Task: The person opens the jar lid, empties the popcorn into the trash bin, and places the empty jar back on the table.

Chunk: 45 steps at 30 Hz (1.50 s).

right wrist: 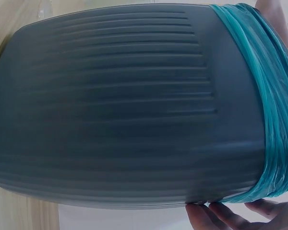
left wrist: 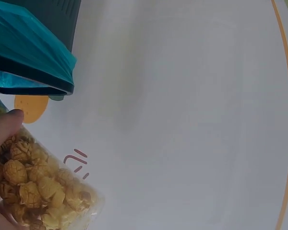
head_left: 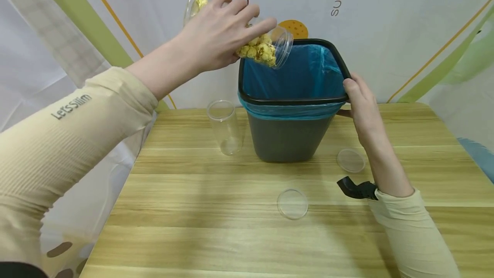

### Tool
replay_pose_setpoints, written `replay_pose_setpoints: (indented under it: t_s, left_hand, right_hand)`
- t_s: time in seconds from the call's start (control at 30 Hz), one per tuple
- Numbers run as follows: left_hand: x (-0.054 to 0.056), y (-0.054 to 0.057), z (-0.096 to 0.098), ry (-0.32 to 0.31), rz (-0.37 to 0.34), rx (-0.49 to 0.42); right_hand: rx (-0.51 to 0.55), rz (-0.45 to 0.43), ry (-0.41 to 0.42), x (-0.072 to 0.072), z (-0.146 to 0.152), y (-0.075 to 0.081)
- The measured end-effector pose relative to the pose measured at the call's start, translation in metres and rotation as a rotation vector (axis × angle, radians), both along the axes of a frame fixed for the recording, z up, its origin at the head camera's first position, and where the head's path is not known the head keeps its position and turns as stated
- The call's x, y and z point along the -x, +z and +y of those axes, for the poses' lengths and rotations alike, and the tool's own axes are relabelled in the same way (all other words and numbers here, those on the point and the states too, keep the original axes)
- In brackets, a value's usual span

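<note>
My left hand (head_left: 218,33) grips a clear plastic jar (head_left: 284,47) of yellow popcorn (head_left: 264,51), tipped so its open mouth points down and right over the bin's left rim. The popcorn (left wrist: 33,184) fills much of the jar in the left wrist view, with my thumb across the wall. A dark grey bin (head_left: 289,138) with a blue bag (head_left: 285,113) folded over its edge stands on the table, under a black rim. At the bin's right edge my right hand (head_left: 364,108) holds the rim; its fingers (right wrist: 230,218) touch the bin side in the right wrist view.
Left of the bin stands an empty clear jar (head_left: 225,128). Two clear round lids lie on the wooden table (head_left: 185,226): one lid (head_left: 292,204) in front, another lid (head_left: 350,160) near my right forearm. A printed cloth (head_left: 386,33) hangs right behind the bin.
</note>
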<state>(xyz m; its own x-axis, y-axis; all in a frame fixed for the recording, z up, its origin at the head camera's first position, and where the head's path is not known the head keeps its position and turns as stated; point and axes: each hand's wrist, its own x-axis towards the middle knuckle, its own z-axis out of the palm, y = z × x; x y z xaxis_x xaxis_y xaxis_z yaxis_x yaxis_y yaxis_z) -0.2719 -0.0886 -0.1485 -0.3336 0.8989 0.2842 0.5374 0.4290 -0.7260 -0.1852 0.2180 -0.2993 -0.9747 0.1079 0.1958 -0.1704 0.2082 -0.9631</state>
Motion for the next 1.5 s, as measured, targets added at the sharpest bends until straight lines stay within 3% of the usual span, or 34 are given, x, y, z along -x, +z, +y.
replay_pose_setpoints:
  t_s: [0.2, 0.57, 0.83, 1.17, 1.5]
  left_hand:
    - [0.001, 0.002, 0.002, -0.029, 0.024, 0.027]
    - [0.002, 0.005, 0.004, 0.014, 0.03, 0.09]
    - [0.0, 0.009, 0.009, 0.032, 0.079, 0.142]
    - [-0.001, 0.014, 0.017, 0.053, 0.166, 0.274]
    - [-0.001, 0.018, 0.023, 0.09, 0.152, 0.355]
  right_hand:
    - [0.0, -0.005, -0.005, 0.0, -0.001, 0.0]
    - [-0.007, -0.01, -0.011, 0.0, -0.002, 0.0]
    - [-0.016, -0.005, -0.012, 0.001, -0.001, 0.0]
    - [-0.005, -0.003, -0.005, 0.002, 0.0, -0.001]
    - [-0.009, 0.004, -0.008, 0.003, -0.002, -0.001]
